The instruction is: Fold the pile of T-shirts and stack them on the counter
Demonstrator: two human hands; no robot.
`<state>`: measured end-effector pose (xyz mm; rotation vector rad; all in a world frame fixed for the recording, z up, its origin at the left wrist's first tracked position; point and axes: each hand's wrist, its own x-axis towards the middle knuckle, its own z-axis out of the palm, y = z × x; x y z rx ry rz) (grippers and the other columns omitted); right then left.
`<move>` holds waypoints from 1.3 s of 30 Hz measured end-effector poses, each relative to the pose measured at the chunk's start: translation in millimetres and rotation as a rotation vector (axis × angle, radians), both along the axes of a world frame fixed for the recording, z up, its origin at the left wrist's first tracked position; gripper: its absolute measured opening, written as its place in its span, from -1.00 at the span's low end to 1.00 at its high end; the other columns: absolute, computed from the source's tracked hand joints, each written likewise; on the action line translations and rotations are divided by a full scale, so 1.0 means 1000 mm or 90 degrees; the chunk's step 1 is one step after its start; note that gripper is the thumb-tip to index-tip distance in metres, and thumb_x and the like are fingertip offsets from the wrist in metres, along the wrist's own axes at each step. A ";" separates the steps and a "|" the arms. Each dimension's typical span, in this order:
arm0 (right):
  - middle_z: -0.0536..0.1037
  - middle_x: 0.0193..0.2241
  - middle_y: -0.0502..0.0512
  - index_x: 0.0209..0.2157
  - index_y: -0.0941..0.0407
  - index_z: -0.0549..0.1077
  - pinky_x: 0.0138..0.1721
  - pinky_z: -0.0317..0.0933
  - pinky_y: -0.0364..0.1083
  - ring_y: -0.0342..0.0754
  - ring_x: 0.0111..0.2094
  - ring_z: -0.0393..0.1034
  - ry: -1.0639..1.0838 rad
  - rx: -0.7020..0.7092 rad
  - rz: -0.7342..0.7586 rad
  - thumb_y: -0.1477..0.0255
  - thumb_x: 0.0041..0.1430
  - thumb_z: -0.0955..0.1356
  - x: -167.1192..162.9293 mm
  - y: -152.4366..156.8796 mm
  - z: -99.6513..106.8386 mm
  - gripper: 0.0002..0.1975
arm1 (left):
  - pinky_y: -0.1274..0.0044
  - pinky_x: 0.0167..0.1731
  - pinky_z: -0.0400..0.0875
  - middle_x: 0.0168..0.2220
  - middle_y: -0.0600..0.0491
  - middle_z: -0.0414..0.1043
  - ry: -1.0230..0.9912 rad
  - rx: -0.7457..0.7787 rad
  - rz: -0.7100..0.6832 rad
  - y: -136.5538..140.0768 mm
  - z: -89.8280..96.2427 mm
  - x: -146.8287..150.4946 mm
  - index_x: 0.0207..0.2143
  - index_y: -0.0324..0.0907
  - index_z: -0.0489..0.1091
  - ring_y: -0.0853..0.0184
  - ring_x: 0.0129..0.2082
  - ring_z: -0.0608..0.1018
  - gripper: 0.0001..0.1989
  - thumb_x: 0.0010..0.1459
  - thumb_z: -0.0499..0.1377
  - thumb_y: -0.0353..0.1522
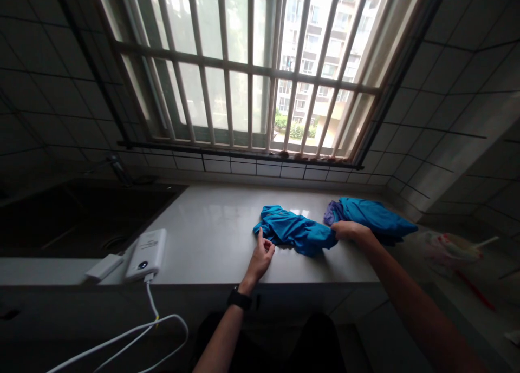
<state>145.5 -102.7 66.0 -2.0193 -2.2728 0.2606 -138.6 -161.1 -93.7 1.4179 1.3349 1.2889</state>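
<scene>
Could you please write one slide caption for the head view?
Right hand holding one end of a blue cloth, left hand at the other, on a white counter.

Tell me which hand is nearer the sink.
Left. The left hand is right of the sink, at the sink-side end of the left blue cloth; the right hand is farther right, gripping that cloth's other end.

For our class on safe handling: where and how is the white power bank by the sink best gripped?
Probably the far half, pinched across its long sides from above: the white power bank lies flat, the white cable plugs into its near end, and a smaller white block crowds its left side there.
</scene>
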 end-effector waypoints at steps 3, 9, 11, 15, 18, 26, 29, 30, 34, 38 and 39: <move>0.63 -0.03 0.21 -0.01 0.11 0.59 -0.02 0.35 -0.07 0.11 -0.01 0.53 -0.023 -0.083 0.128 0.60 0.07 0.40 -0.008 -0.009 -0.008 -0.58 | 0.38 -0.07 0.45 -0.29 0.09 0.42 0.008 0.000 0.007 0.001 -0.001 0.000 0.45 -0.25 -0.12 0.35 -0.31 0.51 -0.19 0.22 0.13 -0.32; 0.20 0.36 0.49 0.41 0.27 0.05 0.14 0.25 0.05 0.28 0.25 0.30 -0.054 -0.049 0.141 0.38 0.29 0.31 -0.073 -0.027 -0.053 -0.26 | 0.40 -0.07 0.46 -0.29 0.10 0.43 0.017 0.001 0.007 0.001 -0.002 -0.001 0.42 -0.23 -0.04 0.35 -0.31 0.52 -0.22 0.21 0.14 -0.32; 0.34 0.26 0.52 0.36 0.29 0.15 0.04 0.30 0.06 0.27 0.15 0.41 -0.079 -0.062 0.109 0.48 0.31 0.24 -0.087 -0.026 -0.064 -0.39 | 0.40 -0.08 0.46 -0.29 0.10 0.44 0.014 0.004 0.009 0.000 -0.002 -0.001 0.42 -0.22 -0.02 0.35 -0.31 0.53 -0.23 0.21 0.15 -0.32; 0.56 0.03 0.29 0.11 0.13 0.44 -0.06 0.30 -0.03 0.15 -0.01 0.51 -0.084 -0.013 0.144 0.56 0.30 0.21 -0.089 -0.017 -0.052 -0.60 | 0.41 -0.13 0.49 -0.23 0.05 0.45 -0.003 -0.001 0.004 0.000 -0.005 -0.001 0.42 -0.21 -0.04 0.34 -0.29 0.55 -0.22 0.21 0.15 -0.32; 0.57 -0.04 0.16 0.03 0.04 0.51 -0.09 0.29 -0.10 0.04 -0.11 0.52 -0.001 0.143 0.207 0.52 0.34 0.22 -0.080 -0.012 -0.023 -0.66 | 0.39 -0.13 0.52 -0.10 -0.04 0.45 -0.015 -0.004 0.010 0.003 -0.010 -0.003 0.43 -0.17 -0.07 0.30 -0.20 0.58 -0.19 0.20 0.18 -0.30; 0.48 0.03 0.29 0.10 0.16 0.50 0.03 0.37 0.00 0.08 -0.05 0.50 0.183 0.413 0.062 0.60 0.30 0.15 -0.051 0.017 0.011 -0.54 | 0.25 0.11 0.48 0.37 -0.26 0.12 -0.013 0.053 0.032 0.010 -0.016 -0.007 0.47 -0.12 -0.16 -0.07 0.25 0.40 0.08 0.03 0.37 -0.21; 0.33 0.26 0.34 0.13 0.20 0.49 0.21 0.27 0.04 0.14 0.17 0.38 0.118 0.337 0.047 0.71 0.12 0.20 -0.047 0.026 0.005 -0.44 | 0.29 0.01 0.56 0.44 -0.25 -0.05 -0.001 0.039 0.032 0.007 -0.011 -0.007 0.46 -0.09 -0.10 -0.08 0.35 0.29 -0.01 0.09 0.33 -0.20; 0.30 0.29 0.34 0.16 0.21 0.46 0.25 0.23 0.04 0.15 0.22 0.33 0.102 0.321 0.054 0.71 0.10 0.20 -0.046 0.027 0.001 -0.40 | 0.32 -0.02 0.59 0.45 -0.22 -0.08 0.007 0.036 0.022 0.005 -0.009 -0.006 0.44 -0.07 -0.04 -0.06 0.35 0.29 -0.08 0.12 0.31 -0.21; 0.37 0.26 0.33 0.26 0.20 0.38 0.26 0.21 0.02 0.16 0.24 0.32 0.026 0.103 0.120 0.65 0.14 0.26 -0.049 0.019 -0.023 -0.38 | 0.34 -0.01 0.59 0.44 -0.17 -0.04 0.059 0.042 -0.001 0.001 -0.001 -0.006 0.25 -0.12 0.35 -0.01 0.31 0.36 -0.41 0.16 0.25 -0.28; 0.34 0.30 0.31 0.39 0.07 0.19 0.17 0.28 0.03 0.22 0.23 0.35 -0.057 -0.159 0.227 0.43 0.12 0.43 -0.054 0.004 -0.055 -0.20 | 0.30 0.06 0.55 0.32 -0.21 0.22 0.110 0.051 -0.035 0.000 0.000 -0.005 -0.08 -0.22 0.57 0.01 0.24 0.44 -0.71 0.17 0.22 -0.33; 0.35 0.29 0.34 0.41 0.07 0.15 0.13 0.31 0.04 0.24 0.20 0.38 -0.077 -0.176 0.231 0.37 0.13 0.45 -0.056 0.001 -0.061 -0.16 | 0.28 0.10 0.51 0.26 -0.20 0.31 0.125 0.055 -0.043 0.000 -0.001 -0.005 -0.09 -0.22 0.57 0.04 0.21 0.47 -0.72 0.16 0.21 -0.34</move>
